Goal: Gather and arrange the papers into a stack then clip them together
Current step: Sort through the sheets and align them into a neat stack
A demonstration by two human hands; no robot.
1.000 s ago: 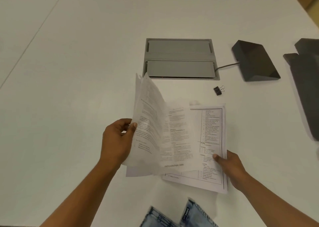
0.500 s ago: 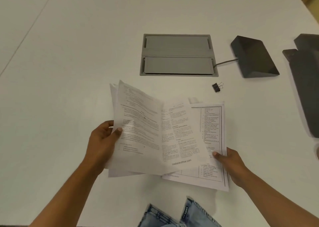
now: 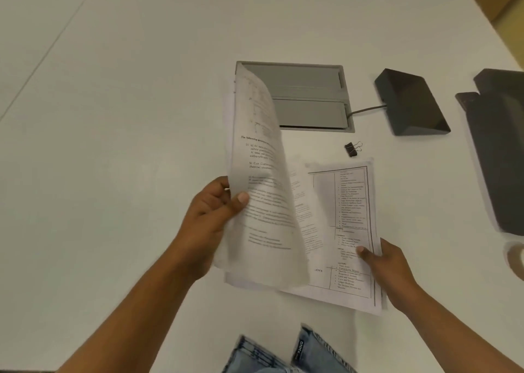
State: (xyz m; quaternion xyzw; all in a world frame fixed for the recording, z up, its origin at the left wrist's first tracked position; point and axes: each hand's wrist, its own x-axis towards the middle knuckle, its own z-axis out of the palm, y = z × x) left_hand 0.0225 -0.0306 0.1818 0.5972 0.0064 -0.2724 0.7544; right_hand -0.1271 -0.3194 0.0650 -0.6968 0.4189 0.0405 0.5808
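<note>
My left hand (image 3: 211, 219) grips the left edge of a few printed sheets (image 3: 259, 191), held raised and curling upright above the table. Under them a printed page with a ruled table (image 3: 351, 230) lies flat on the white table, partly covered by the raised sheets. My right hand (image 3: 388, 265) rests on this flat page's lower right edge, thumb on top. A small black binder clip (image 3: 351, 149) lies on the table just beyond the flat page's top right corner, apart from both hands.
A grey recessed cable hatch (image 3: 309, 97) sits in the white table (image 3: 127, 117) behind the papers. A dark wedge-shaped box (image 3: 411, 103) with a cable stands right of it. Dark flat objects (image 3: 499, 151) lie at the right edge. Jeans (image 3: 283, 352) show at the bottom.
My left hand has swung the held sheets up from a flatter spread to a steep, curled position and moved right toward the flat page. My right hand has stayed on the flat page.
</note>
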